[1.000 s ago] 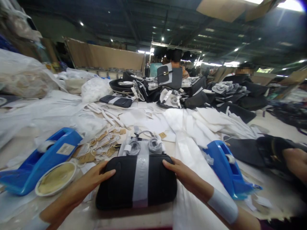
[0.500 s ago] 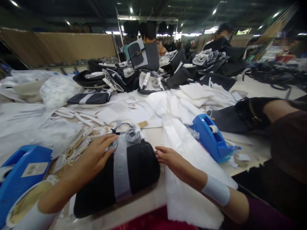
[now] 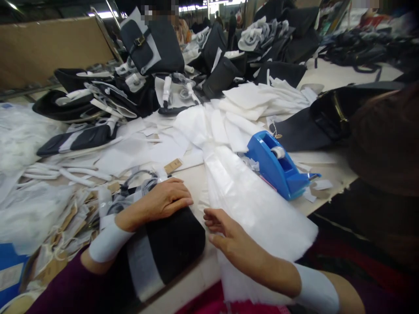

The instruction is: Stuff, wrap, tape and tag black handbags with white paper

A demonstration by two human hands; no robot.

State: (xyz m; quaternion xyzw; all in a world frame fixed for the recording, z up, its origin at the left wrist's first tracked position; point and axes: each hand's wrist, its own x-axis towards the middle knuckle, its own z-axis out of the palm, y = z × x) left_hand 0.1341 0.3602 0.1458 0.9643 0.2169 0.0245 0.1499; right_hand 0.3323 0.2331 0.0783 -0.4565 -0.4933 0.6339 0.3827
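A black handbag (image 3: 173, 244) with a grey wrapped band lies on the table in front of me. My left hand (image 3: 163, 198) rests flat on its top edge, fingers together and stretched out, by the bag's wrapped handles (image 3: 137, 187). My right hand (image 3: 225, 237) is open, palm down, fingers spread, touching the near edge of a stack of white fabric sheets (image 3: 255, 205) just right of the bag. Both wrists wear white sleeves.
A blue tape dispenser (image 3: 278, 165) stands right of the white stack. Brown paper tags (image 3: 65, 218) and white straps lie at left. Black bags (image 3: 150, 48) pile up at the back. Another person's dark-sleeved arm (image 3: 382, 135) reaches over a black bag at right.
The view swung right and down. My left hand slid across the bag's top toward its right end. My right hand left the bag's side and came onto the white sheets.
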